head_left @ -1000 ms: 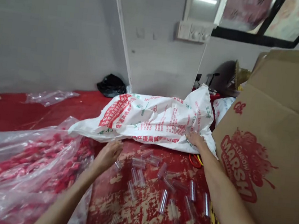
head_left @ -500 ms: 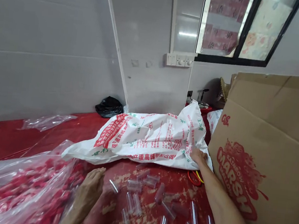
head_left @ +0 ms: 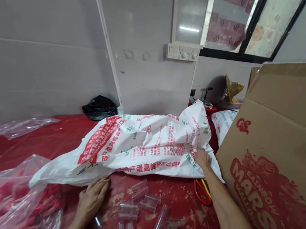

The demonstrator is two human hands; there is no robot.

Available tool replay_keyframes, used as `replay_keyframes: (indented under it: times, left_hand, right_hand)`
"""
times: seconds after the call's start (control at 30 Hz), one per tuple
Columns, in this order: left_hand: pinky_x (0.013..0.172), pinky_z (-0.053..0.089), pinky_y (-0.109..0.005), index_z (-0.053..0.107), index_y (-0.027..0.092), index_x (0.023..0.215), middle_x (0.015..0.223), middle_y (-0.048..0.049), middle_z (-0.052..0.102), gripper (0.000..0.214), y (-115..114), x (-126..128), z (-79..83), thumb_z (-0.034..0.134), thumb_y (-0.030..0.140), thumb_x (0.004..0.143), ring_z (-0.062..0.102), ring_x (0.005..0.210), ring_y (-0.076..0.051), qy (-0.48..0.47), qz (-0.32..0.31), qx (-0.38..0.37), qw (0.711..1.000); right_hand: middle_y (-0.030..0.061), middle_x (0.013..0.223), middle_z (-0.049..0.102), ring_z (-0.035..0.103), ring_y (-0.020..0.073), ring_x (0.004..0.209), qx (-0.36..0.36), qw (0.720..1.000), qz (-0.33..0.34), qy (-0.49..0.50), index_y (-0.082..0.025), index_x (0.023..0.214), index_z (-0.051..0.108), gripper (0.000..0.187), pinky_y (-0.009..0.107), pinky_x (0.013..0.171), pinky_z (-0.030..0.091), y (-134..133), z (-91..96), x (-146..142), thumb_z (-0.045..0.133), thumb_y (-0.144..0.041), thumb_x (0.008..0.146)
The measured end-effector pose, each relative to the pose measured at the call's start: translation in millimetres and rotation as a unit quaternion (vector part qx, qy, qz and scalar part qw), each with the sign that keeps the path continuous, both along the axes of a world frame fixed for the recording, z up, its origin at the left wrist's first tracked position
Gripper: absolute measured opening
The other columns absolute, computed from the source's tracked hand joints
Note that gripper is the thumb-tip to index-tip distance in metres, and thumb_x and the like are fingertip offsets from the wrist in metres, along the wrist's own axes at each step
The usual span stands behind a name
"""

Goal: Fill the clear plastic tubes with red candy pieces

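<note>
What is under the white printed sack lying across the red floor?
The white printed sack lies on the red floor; its near corner overlaps the clear bag of red pieces. The right hand grips its edge. Whatever lies beneath or inside is covered.

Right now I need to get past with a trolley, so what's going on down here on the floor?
A person is working low over a red floor covering. Their right hand grips the edge of a white printed sack, and their left hand rests flat at its near edge. Clear plastic tubes lie scattered between the arms. A cardboard box stands on the right.
</note>
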State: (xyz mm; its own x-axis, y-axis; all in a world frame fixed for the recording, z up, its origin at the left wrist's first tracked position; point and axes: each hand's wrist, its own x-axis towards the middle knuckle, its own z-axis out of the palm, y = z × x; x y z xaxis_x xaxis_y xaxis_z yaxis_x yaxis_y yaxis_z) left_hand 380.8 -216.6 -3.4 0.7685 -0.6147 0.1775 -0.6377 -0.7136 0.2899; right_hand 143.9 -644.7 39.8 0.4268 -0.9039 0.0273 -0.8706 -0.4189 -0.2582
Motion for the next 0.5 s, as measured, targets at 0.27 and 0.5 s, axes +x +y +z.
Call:
replay_keyframes:
  times: [0.27, 0.5]
  left_hand:
    - [0.104, 0.041, -0.044, 0.072, 0.028, 0.098, 0.114, -0.0021, 0.067, 0.050, 9.3, 10.0, -7.6, 0.031, 0.050, 0.083, 0.056, 0.115, -0.026, 0.098, 0.037, -0.134, 0.985]
    - [0.106, 0.039, -0.042, 0.064, 0.018, 0.104, 0.128, -0.0120, 0.057, 0.047, 10.9, -0.5, -10.8, 0.040, 0.050, 0.080, 0.050, 0.121, -0.027, 0.010, 0.059, -0.301, 0.952]
  right_hand:
    - [0.0135, 0.138, 0.039, 0.042, 0.0239, 0.122, -0.135, 0.977, -0.039, -0.161, -0.015, 0.116, 0.060, 0.036, 0.028, 0.088, 0.041, -9.9, 79.9, 26.4, 0.032, -0.025, 0.094]
    - [0.0099, 0.093, 0.063, 0.056, 0.0229, 0.085, -0.252, 0.933, -0.002, -0.257, -0.015, 0.109, 0.060, 0.038, 0.028, 0.067, 0.034, 29.1, 220.7, 52.0, 0.026, -0.028, 0.096]
